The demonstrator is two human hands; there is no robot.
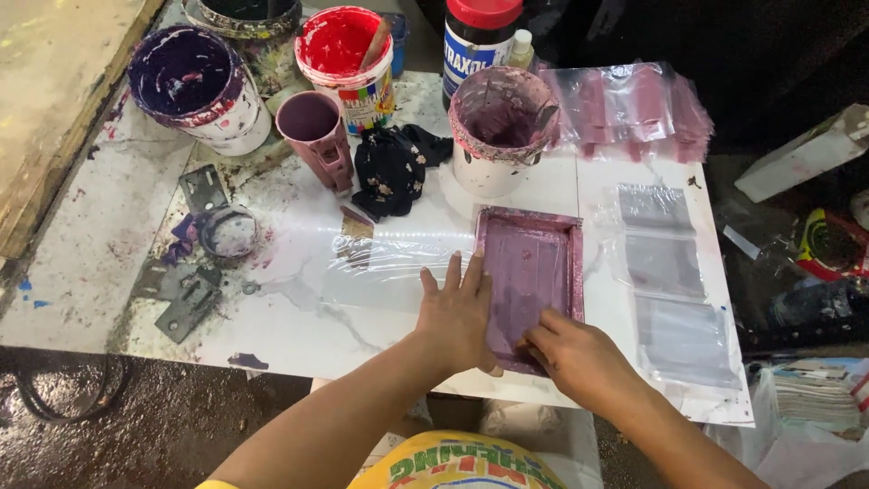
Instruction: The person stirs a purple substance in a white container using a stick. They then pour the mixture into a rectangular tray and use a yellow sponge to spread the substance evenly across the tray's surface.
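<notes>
Purple-stained and rectangular, the small printing frame (530, 281) lies flat on the white marbled tabletop (299, 326), close to its near edge and a little right of the middle. Its long axis runs from the near edge toward the far edge, tilted only slightly.

The left hand (457, 312) lies on the frame's left rail, palm down, fingers spread and pointing toward the far edge; it presses flat, its grip open, nothing clasped. The right hand (579, 358) sits at the frame's near right corner, fingers curled onto the rim and the screen; its grip looks loosely closed on that corner, though what lies under the fingers is hidden. Both hands touch the frame, the left covering more of it.

A clear plastic sheet (380, 267) spreads left from under the frame. Toward the right edge lie clear bags with grey panels (665, 294), just beside the frame but apart from it.

Along the far edge stand a purple-smeared white tub (498, 127), a red paint pot (346, 63), a dark purple bucket (195, 86), a mauve cup (315, 131), a black floral cloth (391, 163) and a stack of pink-printed bags (634, 109). Metal hinges (190, 303) lie near the left edge. The floor below looks dark and wet.
</notes>
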